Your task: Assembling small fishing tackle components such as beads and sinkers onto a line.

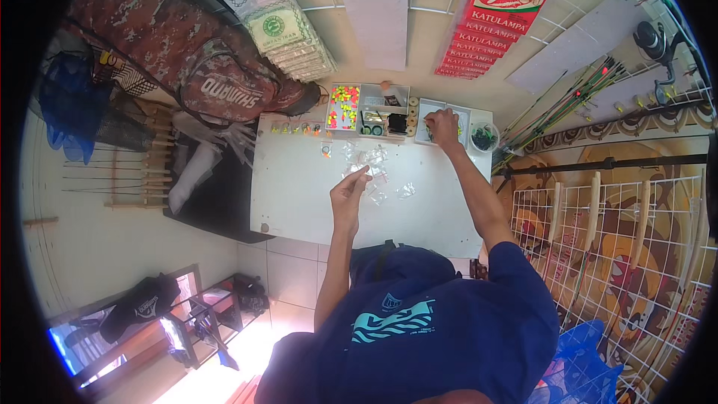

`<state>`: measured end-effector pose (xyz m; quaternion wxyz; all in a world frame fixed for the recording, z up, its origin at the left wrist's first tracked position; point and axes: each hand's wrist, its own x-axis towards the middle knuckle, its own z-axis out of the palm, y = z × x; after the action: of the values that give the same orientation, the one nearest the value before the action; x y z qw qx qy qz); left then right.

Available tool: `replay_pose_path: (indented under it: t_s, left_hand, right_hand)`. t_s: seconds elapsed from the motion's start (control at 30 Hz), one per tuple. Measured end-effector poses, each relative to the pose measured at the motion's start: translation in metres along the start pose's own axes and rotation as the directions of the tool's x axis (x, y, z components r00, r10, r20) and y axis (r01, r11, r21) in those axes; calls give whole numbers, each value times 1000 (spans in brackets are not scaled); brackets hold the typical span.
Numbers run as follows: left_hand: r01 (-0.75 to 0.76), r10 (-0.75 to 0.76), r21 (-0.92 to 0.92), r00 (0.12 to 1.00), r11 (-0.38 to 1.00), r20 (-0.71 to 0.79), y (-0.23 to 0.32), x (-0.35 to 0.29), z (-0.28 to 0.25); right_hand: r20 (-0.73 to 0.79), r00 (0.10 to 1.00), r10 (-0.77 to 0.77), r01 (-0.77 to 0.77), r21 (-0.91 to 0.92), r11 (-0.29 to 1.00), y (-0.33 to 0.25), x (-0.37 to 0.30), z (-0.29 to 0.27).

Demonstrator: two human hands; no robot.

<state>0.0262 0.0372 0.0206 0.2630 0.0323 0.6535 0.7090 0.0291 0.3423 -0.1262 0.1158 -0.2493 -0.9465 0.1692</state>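
My left hand (349, 198) is raised over the middle of the white table (299, 194). Its thumb and forefinger are pinched together on what looks like a small clear plastic bag (376, 178). Behind and beside it, several more clear little bags (405, 191) lie loosely on the tabletop. At the table's far right, my right hand (444, 124) reaches down into a white tray (463, 116). Its fingers are drawn together among small dark and greenish pieces; whatever is between them is too small to name.
A white tray of pink and yellow floats (345, 108) stands next to a divided box (385, 92). A round tub (484, 136) is at the right edge. Small bright items (299, 129) line the far left. Fishing rods (557, 105) lean at right, near a wire rack (613, 232).
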Motion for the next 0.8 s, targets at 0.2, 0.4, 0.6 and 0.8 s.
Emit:
replay_pose_path:
  t_s: [0.2,0.4,0.6,0.8]
  left_hand:
    - [-11,12,-22,998,1000,62,-4,0,-2]
    - [-54,57,-54,997,997,54,-1,-1,1]
    - [-127,131,-162,991,979,12,13,-2,22]
    - [-140,161,-269,985,953,56,12,-5,32]
  right_hand:
    - [11,1000,-19,14,387,922,0,2,-34]
    - [3,998,57,-44,674,737,-28,-14,-79]
    - [100,994,39,-107,920,377,-109,-77,-137]
    - [23,1000,11,-25,946,322,-159,-112,-146]
